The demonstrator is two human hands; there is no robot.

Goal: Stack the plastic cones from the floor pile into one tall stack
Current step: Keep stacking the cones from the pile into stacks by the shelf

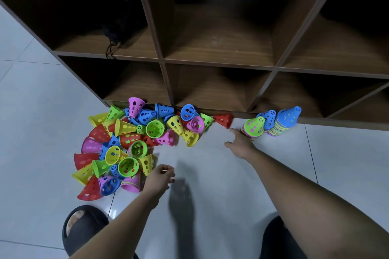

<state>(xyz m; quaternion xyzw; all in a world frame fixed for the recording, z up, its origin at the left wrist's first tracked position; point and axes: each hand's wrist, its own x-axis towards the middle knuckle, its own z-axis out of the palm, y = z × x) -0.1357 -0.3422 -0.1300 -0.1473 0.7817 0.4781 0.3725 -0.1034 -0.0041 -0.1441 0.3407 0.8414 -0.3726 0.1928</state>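
centre right: right hand [240, 143], fingers apart, beside the green-topped stack [253, 127]; left hand [161, 176] loosely curled, empty, by the pile [134, 143].

The loose cones [155, 128] are moulded from brightly coloured plastic, smooth and slightly glossy, with perforated walls. The same plastic is seen in the stacks [284, 122] at the lower front edge of the shelf unit [219, 63], which is faced in dark, matt wood-grain board. The floor [210, 174] is laid in pale, smooth, reflective tiles. The slipper [84, 231] is finished in matt black.
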